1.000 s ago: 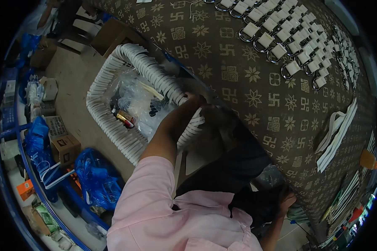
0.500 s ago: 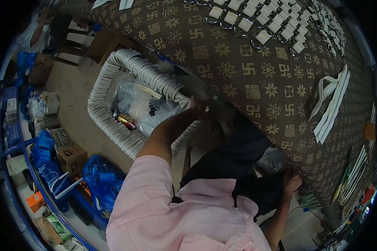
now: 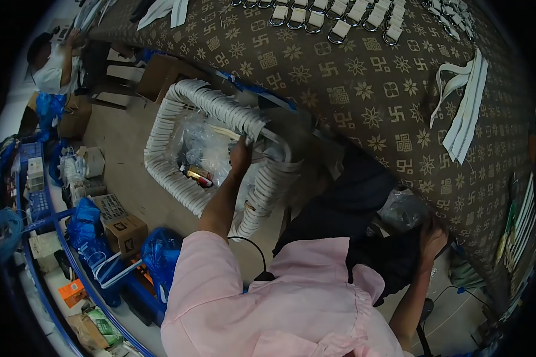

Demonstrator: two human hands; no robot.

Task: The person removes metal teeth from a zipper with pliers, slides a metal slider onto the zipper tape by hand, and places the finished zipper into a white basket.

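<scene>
My left hand (image 3: 240, 156) is closed on the rim of a basket (image 3: 155, 152) at its inner edge, near the corner towards the table. White strips are wound thickly round the rim, and a bare grey stretch shows at that corner. Clear plastic bags (image 3: 211, 149) and a red and gold item (image 3: 198, 175) lie inside. My right hand (image 3: 433, 239) is beside the black cloth over my legs (image 3: 339, 205), close to the table edge. Its fingers are dark and partly hidden, so I cannot make out whether it grips anything.
A patterned brown tablecloth (image 3: 363, 101) covers the table, with rows of metal rings on white tabs (image 3: 339, 30) and white zipper-like strips (image 3: 463, 119). Boxes (image 3: 125, 233) and blue plastic bags (image 3: 161, 256) stand at left. Another person (image 3: 53, 68) is at the far left.
My left hand has moved left along the basket's rim, away from the corner, uncovering the bare stretch. The whole view has shifted, so the table things sit higher and the basket further right.
</scene>
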